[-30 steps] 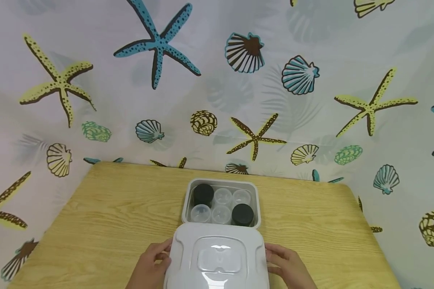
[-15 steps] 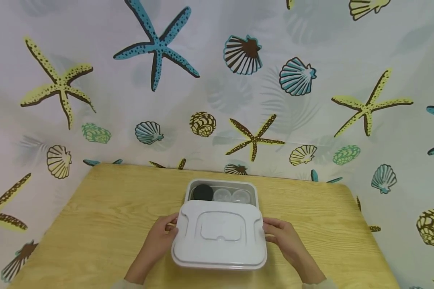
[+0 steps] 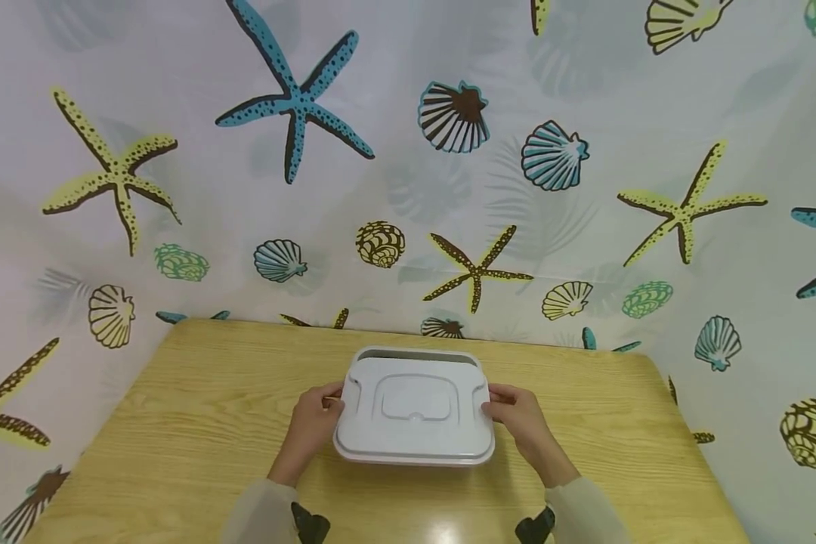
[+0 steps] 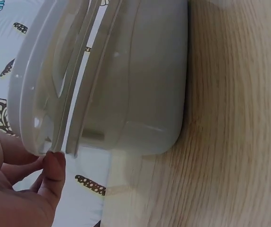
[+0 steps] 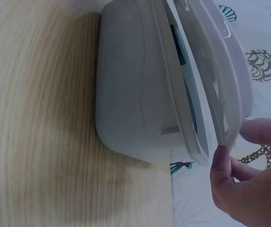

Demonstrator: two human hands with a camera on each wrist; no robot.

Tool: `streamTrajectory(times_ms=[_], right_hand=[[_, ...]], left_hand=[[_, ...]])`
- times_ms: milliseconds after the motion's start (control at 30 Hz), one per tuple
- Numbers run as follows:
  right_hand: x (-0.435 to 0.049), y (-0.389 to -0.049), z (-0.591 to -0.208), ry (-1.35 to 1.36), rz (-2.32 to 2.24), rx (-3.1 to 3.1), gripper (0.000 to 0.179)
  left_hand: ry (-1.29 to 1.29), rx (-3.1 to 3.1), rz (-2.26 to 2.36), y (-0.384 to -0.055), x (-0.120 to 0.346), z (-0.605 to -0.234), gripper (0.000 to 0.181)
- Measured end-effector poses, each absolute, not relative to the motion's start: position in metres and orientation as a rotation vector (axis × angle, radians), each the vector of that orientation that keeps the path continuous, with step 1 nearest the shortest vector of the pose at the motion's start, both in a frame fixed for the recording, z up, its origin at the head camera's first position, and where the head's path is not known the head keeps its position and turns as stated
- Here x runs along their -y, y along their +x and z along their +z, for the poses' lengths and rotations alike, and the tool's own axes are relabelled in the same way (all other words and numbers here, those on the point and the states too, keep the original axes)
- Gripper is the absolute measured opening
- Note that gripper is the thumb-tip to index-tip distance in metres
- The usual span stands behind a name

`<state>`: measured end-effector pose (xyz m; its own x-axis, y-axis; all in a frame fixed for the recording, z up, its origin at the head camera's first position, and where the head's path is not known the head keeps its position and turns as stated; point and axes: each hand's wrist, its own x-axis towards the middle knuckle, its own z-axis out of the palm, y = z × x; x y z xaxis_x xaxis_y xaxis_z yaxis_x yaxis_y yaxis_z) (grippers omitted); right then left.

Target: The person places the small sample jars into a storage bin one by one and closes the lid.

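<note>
A white plastic lid [image 3: 415,412] is held level by both hands over a white box [image 3: 418,353], whose far rim shows behind it. My left hand [image 3: 315,418] pinches the lid's left edge, and my right hand [image 3: 520,418] pinches its right edge. In the left wrist view, a thin gap separates the lid [image 4: 26,90] from the rim of the box [image 4: 145,80]. A wider gap shows in the right wrist view between the lid [image 5: 225,66] and the box [image 5: 130,90]. The lid hides what the box holds in the head view.
The box stands on a wood-grain table [image 3: 231,393], with bare wood on both sides. A curtain [image 3: 408,181] printed with starfish and shells hangs behind the table and along its sides.
Both hands have carried the lid forward, away from the person, until it covers most of the box. The jars and cups inside, seen earlier, are now hidden.
</note>
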<state>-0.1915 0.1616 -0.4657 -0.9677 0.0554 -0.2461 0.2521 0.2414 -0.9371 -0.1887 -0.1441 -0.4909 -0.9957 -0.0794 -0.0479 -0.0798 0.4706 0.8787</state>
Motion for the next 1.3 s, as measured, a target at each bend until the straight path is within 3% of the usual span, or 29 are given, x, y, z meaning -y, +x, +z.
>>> streamTrajectory(times_ms=[467, 1300], right_hand=[[-0.151, -0.223, -0.471, 0.396, -1.754, -2.429, 0.039], [-0.156, -0.230, -0.483, 0.448, -1.731, -2.423, 0.038]], left_hand=[[-0.213, -2.720, 1.594, -0.215, 0.140, -0.495, 0.036], [-0.258, -2.681, 1.559, -0.221, 0.136, -0.497, 0.037]])
